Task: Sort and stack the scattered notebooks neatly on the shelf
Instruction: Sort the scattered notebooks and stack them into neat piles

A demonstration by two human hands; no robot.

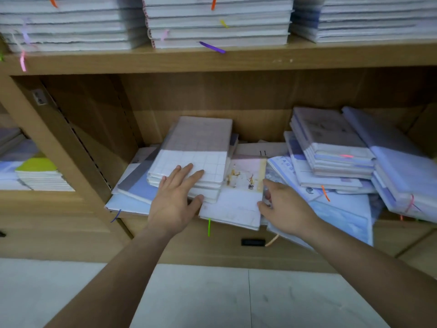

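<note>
Scattered notebooks [331,162], pale plastic-wrapped covers, heaped across lower compartment of light wooden shelf [212,60]. Left hand [176,200] flat on small stack of white grid-cover notebooks [189,159], centre-left: fingers straight, thumb against near edge, steadying pile, I'd say. Right hand [283,209] just right of it: fingers curled round right edge of pastel picture-cover notebook [238,200], seemingly pinching it for lifting onto stack. Right-side heap untouched.
</note>
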